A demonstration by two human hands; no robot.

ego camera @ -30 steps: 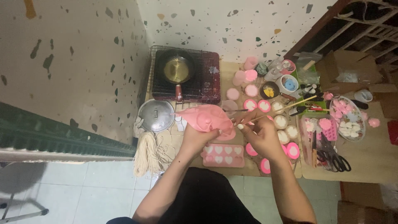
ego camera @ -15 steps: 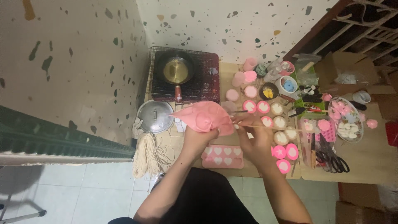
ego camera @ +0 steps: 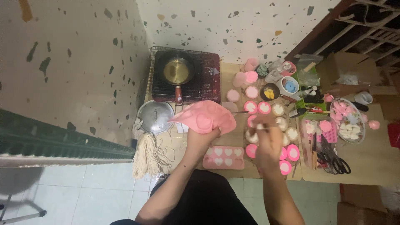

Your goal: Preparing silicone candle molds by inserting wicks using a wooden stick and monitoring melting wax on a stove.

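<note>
Seen from above, over a low wooden table [ego camera: 233, 137] crowded with pink craft things.

Left hand [ego camera: 199, 139] raised over the table's front-left part, grip closed on the near edge of a floppy pink mould [ego camera: 206, 116]. Mould held up off the table, tilted, fanning away from the fingers toward the stove; a heart cavity visible on its upturned face. Thumb and fingers pinching the sheet from below and in front, so most of the mould lying beyond and above the grip.

Right hand [ego camera: 266, 139] to the right, well apart from the mould, hovering over a cluster of small round cups [ego camera: 291, 152], some pink, some filled with pale wax. Fingers curled narrowly around something thin; a slim stick [ego camera: 241, 112] pointing left from near the fingertips, but whether actually in the grip cannot be told.

Just below the left hand, flat on the table, a second pink tray [ego camera: 226, 157] with pale heart shapes in two rows.

Farther back, a dark stove [ego camera: 204, 83] with a small pan [ego camera: 177, 71] of yellowish liquid. Left of the mould, a round metal lid [ego camera: 155, 117]; near it a bundle of pale string [ego camera: 146, 154]. At far right, scissors [ego camera: 331, 158] and a glass bowl [ego camera: 348, 121] of pink and white pieces.
</note>
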